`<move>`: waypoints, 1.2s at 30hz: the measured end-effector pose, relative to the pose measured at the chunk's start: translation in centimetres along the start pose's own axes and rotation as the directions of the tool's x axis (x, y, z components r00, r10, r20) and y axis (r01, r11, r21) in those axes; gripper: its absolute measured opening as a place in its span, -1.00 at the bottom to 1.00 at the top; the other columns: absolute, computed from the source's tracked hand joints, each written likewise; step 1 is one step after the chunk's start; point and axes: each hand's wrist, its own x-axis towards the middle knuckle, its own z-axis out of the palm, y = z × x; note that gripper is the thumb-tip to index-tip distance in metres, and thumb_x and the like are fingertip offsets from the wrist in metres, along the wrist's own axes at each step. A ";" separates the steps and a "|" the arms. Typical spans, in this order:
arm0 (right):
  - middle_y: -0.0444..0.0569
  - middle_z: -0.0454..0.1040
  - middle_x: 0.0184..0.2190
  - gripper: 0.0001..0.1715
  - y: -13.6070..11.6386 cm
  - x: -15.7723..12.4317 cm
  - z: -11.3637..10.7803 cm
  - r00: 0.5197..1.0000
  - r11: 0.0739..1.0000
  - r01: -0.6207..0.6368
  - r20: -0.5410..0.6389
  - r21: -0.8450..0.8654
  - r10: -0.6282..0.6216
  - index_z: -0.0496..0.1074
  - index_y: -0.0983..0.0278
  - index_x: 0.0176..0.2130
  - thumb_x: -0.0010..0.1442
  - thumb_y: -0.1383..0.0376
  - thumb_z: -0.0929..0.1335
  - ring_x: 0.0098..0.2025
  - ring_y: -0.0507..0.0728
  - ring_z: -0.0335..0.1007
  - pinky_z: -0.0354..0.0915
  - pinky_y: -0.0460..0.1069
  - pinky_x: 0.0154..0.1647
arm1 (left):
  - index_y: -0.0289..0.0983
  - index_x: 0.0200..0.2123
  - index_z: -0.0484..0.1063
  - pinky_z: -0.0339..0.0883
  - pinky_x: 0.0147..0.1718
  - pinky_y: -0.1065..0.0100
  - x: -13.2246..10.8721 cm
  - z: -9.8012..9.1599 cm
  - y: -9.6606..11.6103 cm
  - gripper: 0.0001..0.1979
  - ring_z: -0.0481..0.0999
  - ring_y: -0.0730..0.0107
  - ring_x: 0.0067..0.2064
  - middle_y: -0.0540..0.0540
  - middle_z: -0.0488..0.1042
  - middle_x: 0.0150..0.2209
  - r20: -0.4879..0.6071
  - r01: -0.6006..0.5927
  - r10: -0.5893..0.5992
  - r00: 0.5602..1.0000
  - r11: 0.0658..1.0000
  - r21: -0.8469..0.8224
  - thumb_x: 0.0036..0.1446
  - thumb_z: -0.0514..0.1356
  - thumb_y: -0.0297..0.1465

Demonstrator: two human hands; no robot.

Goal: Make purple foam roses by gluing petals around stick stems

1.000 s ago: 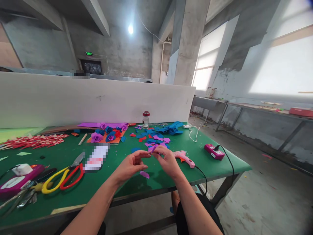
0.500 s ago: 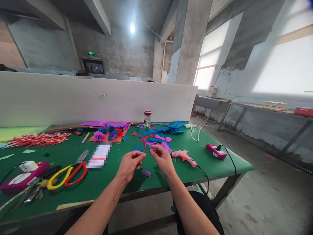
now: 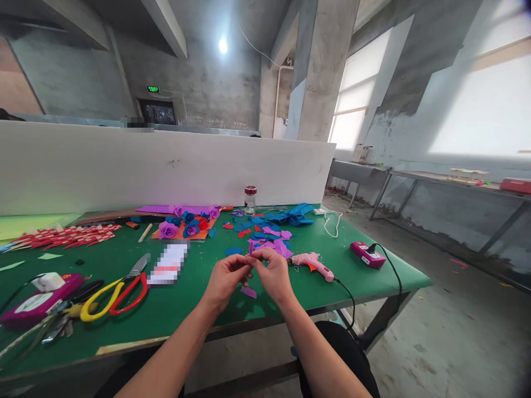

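Note:
My left hand (image 3: 226,279) and my right hand (image 3: 271,273) meet above the front of the green table, fingertips pinched together. A narrow purple paper strip (image 3: 251,246) stands up just beyond the fingertips; its lower end is hidden by them. Below the hands lies a loose purple paper petal (image 3: 248,292). Behind them spreads a pile of purple paper pieces (image 3: 274,246) with blue and red ones. Right of my right hand rests a pink hot glue gun (image 3: 312,264), its nozzle pointing left.
Scissors (image 3: 120,296) with yellow and red handles lie left. Finished paper flowers (image 3: 191,228) sit on an orange sheet. A glass jar (image 3: 250,200) stands by the white partition (image 3: 166,168). Magenta power strips (image 3: 367,256) lie at both sides; a cord (image 3: 350,298) hangs over the front edge.
My right hand has moved left and its fingers have closed against those of my left hand. The purple strip now shows less above the fingertips.

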 end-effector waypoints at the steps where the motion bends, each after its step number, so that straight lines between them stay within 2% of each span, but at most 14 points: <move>1: -0.07 0.50 -0.44 -0.90 -0.2 -0.1 0.0 0.998 0.998 0.058 0.003 -0.020 -0.058 0.54 0.24 -0.42 0.10 0.33 0.39 -0.35 0.10 0.41 0.31 -0.03 -0.28 | -0.29 -0.43 0.50 0.27 -0.52 0.46 0.0 0.0 0.1 -0.78 0.37 0.49 -0.53 0.01 0.44 -0.55 -0.014 -0.048 0.048 0.999 0.998 0.027 -0.06 0.34 -0.26; 4: -0.06 0.47 -0.40 -0.87 -0.6 -0.6 -0.1 0.979 0.978 0.204 0.021 -0.053 -0.203 0.55 0.22 -0.36 0.14 0.38 0.36 -0.29 0.10 0.40 0.31 -0.02 -0.24 | -0.28 -0.46 0.50 0.32 -0.46 0.43 -0.1 -0.2 0.5 -0.82 0.39 0.47 -0.50 -0.01 0.45 -0.51 -0.051 -0.208 0.216 0.975 0.970 0.126 -0.01 0.30 -0.27; 7: -0.04 0.46 -0.38 -0.83 -0.7 -0.9 -0.1 0.966 0.965 0.257 0.037 -0.052 -0.255 0.55 0.20 -0.33 0.17 0.40 0.34 -0.27 0.11 0.39 0.31 -0.01 -0.22 | -0.27 -0.46 0.51 0.34 -0.42 0.42 -0.3 -0.3 0.8 -0.84 0.41 0.44 -0.46 -0.04 0.48 -0.43 -0.048 -0.290 0.304 0.951 0.937 0.196 0.02 0.28 -0.28; 11: -0.04 0.45 -0.41 -0.85 -0.9 -0.9 -0.2 0.971 0.968 0.240 0.021 -0.067 -0.240 0.53 0.19 -0.37 0.17 0.38 0.35 -0.30 0.12 0.38 0.32 0.00 -0.25 | -0.25 -0.37 0.53 0.34 -0.43 0.42 -0.4 -0.1 0.6 -0.83 0.42 0.42 -0.47 -0.03 0.48 -0.47 -0.026 -0.248 0.257 0.966 0.949 0.194 0.03 0.26 -0.27; 16: -0.04 0.47 -0.40 -0.87 -0.8 -0.5 -0.4 0.984 0.984 0.174 0.048 -0.022 -0.173 0.53 0.21 -0.38 0.17 0.34 0.36 -0.30 0.11 0.39 0.31 0.00 -0.24 | -0.26 -0.45 0.53 0.32 -0.45 0.42 -0.3 0.0 0.5 -0.85 0.42 0.42 -0.50 0.00 0.45 -0.57 -0.029 -0.185 0.193 0.981 0.966 0.183 0.01 0.26 -0.29; 20: -0.06 0.49 -0.39 -0.89 -0.2 -0.4 -0.4 0.996 0.997 0.072 0.053 0.034 -0.074 0.53 0.23 -0.32 0.13 0.25 0.39 -0.37 0.09 0.37 0.30 -0.02 -0.28 | -0.27 -0.49 0.52 0.30 -0.47 0.42 -0.3 0.2 0.5 -0.85 0.41 0.42 -0.52 0.01 0.44 -0.61 -0.065 -0.150 0.164 0.984 0.972 0.183 -0.01 0.28 -0.30; 23: -0.10 0.48 -0.46 -0.84 0.2 -0.4 -0.3 1.000 0.999 -0.004 0.005 0.053 0.004 0.50 0.26 -0.39 0.06 0.20 0.43 -0.42 0.07 0.34 0.28 -0.04 -0.35 | -0.28 -0.49 0.52 0.29 -0.48 0.41 -0.3 0.3 0.3 -0.85 0.41 0.43 -0.53 0.01 0.44 -0.62 -0.079 -0.143 0.160 0.984 0.971 0.190 -0.02 0.28 -0.31; 29: -0.10 0.48 -0.49 -0.89 -0.1 -0.3 -0.6 0.999 0.999 0.050 0.007 0.002 -0.050 0.51 0.24 -0.46 0.07 0.27 0.42 -0.42 0.07 0.34 0.27 -0.04 -0.34 | -0.29 -0.46 0.54 0.31 -0.49 0.40 -0.4 0.6 0.1 -0.84 0.42 0.42 -0.53 0.01 0.45 -0.62 -0.078 -0.114 0.126 0.989 0.983 0.141 -0.05 0.30 -0.30; 36: -0.04 0.53 -0.40 -0.88 -0.2 -0.2 -0.7 0.994 0.996 0.090 0.060 0.009 -0.090 0.54 0.22 -0.38 0.14 0.28 0.37 -0.36 0.10 0.39 0.30 -0.01 -0.29 | -0.28 -0.46 0.53 0.34 -0.46 0.39 -0.3 0.5 -0.1 -0.86 0.42 0.43 -0.53 0.01 0.46 -0.60 -0.085 -0.132 0.142 0.986 0.985 0.115 -0.04 0.30 -0.31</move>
